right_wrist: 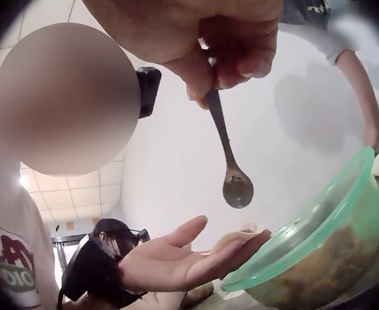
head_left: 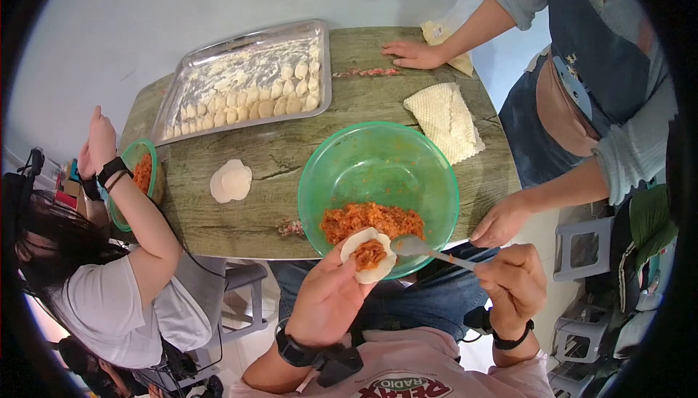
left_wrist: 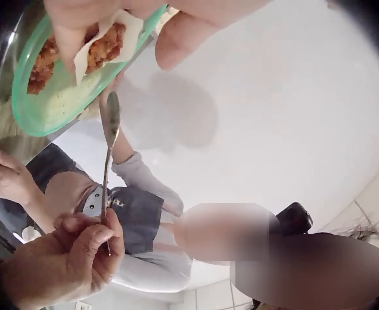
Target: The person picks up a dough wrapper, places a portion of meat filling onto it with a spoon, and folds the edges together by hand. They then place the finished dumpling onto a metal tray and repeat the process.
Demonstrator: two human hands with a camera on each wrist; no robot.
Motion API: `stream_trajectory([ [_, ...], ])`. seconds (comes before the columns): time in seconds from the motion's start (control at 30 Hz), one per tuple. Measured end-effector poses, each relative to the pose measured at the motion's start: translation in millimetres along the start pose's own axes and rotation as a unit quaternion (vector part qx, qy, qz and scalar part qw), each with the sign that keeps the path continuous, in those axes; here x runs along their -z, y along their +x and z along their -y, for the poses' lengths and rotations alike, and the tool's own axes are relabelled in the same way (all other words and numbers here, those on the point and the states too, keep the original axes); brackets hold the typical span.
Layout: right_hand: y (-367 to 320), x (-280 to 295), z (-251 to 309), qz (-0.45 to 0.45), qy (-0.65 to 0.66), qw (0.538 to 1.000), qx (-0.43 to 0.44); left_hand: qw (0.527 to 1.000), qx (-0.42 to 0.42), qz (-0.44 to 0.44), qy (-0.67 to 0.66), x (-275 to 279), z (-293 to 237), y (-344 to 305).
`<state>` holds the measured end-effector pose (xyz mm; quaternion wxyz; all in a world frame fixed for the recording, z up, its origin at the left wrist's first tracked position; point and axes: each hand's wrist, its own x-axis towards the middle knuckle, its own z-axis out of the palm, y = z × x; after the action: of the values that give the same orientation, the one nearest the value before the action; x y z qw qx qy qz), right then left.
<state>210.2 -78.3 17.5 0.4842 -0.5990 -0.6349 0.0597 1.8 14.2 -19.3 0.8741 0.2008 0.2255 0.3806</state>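
Observation:
My left hand (head_left: pixel 327 302) is palm up at the bowl's near rim, carrying a round dumpling wrapper (head_left: pixel 384 270) on its fingers. A mound of orange-red filling (head_left: pixel 369 254) lies in the wrapper's middle. In the right wrist view the left fingers are straight, with the thumb raised apart from the wrapper. My right hand (head_left: pixel 518 280) pinches a metal spoon (head_left: pixel 410 245) by its handle, its bowl end beside the wrapper. Only small bits cling to the spoon in the right wrist view. The green bowl (head_left: pixel 378 154) holds more filling along its near side.
A metal tray (head_left: pixel 326 71) with rows of floury dumplings stands at the back left. Stacked wrappers (head_left: pixel 231 181) lie left of the bowl, a folded cream cloth (head_left: pixel 445 118) to its right. One person sits left by another green bowl (head_left: pixel 125 152); another stands right, a hand on the table.

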Motion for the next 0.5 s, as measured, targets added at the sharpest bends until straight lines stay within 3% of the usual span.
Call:
stream_trajectory([
  [0.13, 2.7, -11.1, -13.3, 0.001, -0.032, 0.999, -0.006, 1.000, 0.011, -0.026, 0.009, -1.7, -3.6, -2.5],
  [0.2, 1.7, -17.5, -20.0, 0.008, -0.043, 0.999, -0.007, 1.000, 0.010, 0.002, -0.022, 3.8, -2.4, -2.9],
  [0.4, -7.0, -42.9, -37.2, 0.096, -0.057, 0.994, 0.008, 0.994, 0.045, -0.024, -0.096, -0.3, -4.4, -2.3],
  [0.5, -5.9, -41.5, -35.0, 0.138, -0.038, 0.990, -0.006, 0.999, 0.024, -0.020, -0.037, -1.1, -0.8, -2.3],
])
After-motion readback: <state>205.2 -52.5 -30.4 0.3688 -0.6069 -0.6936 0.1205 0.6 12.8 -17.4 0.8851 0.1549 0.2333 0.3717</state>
